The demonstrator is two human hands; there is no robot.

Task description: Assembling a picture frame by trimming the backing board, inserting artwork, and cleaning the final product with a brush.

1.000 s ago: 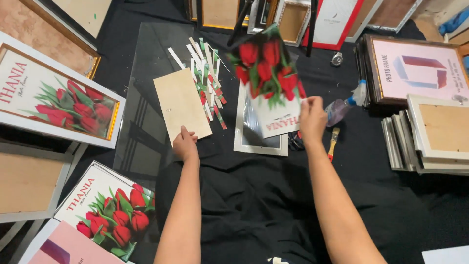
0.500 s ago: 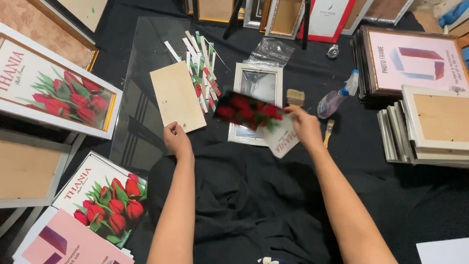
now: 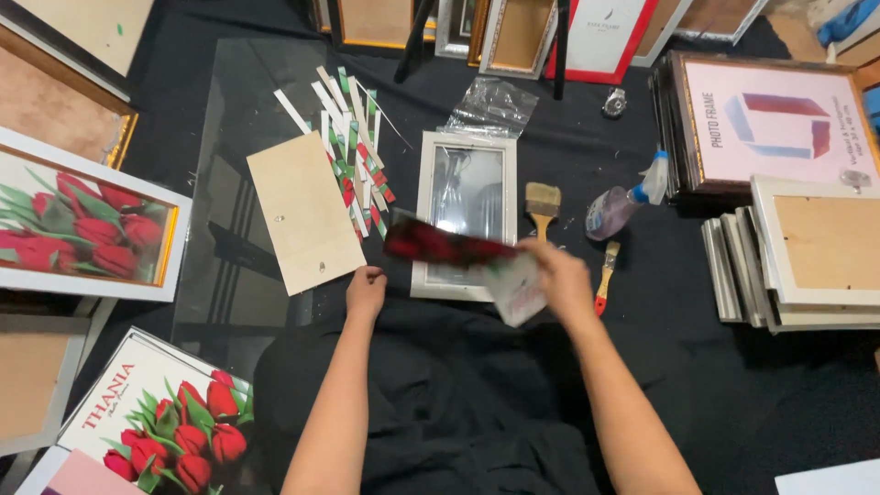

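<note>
Tulip print, motion-blurred, red blooms on dark with a white lower margin, hangs over the small white frame; our right hand pinches its white end at 4 o'clock. Going left to right: a framed tulip picture at 9 o'clock, then the wooden backing board on the glass sheet, paper strips beside it. Our left hand rests loosely curled, holding nothing. The frame holds only its glass. Brush and spray bottle lie at 3 o'clock.
</note>
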